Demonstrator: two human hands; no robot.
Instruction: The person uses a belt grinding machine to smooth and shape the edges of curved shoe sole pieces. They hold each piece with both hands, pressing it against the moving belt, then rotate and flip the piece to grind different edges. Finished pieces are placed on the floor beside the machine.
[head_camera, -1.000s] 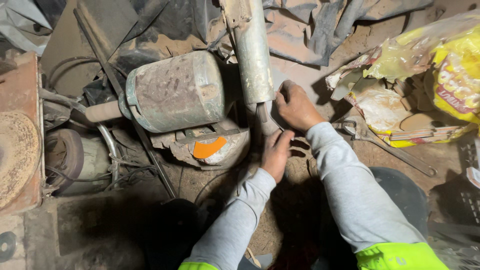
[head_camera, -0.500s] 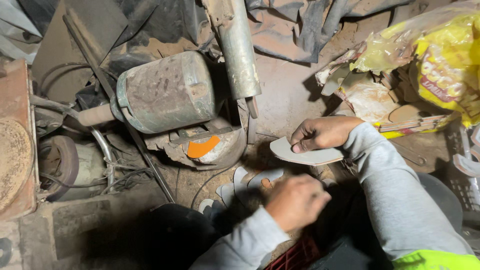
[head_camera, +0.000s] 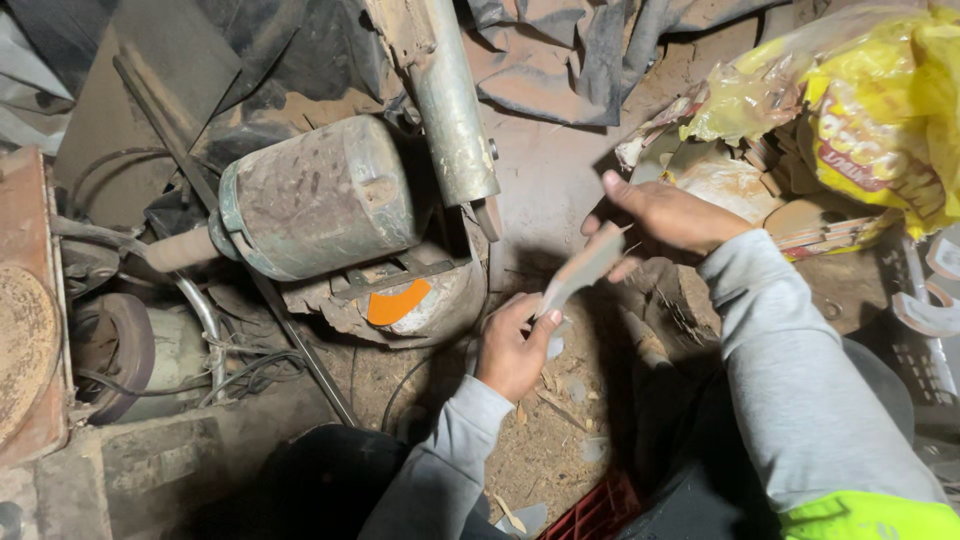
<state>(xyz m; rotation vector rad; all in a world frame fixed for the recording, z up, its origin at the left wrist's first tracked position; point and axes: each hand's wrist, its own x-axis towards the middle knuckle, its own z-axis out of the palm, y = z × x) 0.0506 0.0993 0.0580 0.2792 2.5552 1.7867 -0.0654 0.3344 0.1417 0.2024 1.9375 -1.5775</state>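
Both hands hold one thin, curved grey piece (head_camera: 583, 270), flat like a cut sole blank, up off the floor (head_camera: 560, 440), between the knees and the old motor (head_camera: 320, 200). Right hand (head_camera: 668, 215) pinches the upper end, fingers grasping the edge; left hand (head_camera: 512, 350) steadies the lower end, thumb and fingertips closed on it. The piece sits tilted, near the bottom of the dull metal pipe (head_camera: 452, 110), not touching it. Judgement: the work in hand looks like checking or lining up the piece, so a light two-point grip suits it; squeezing harder would likely bend so thin a strip. Keeping sleeves clear of the motor's shaft (head_camera: 180, 250) seems wise. Loose grey offcuts (head_camera: 575, 390) lie on the dirt below. Yellow bags (head_camera: 880, 110) sit well apart.
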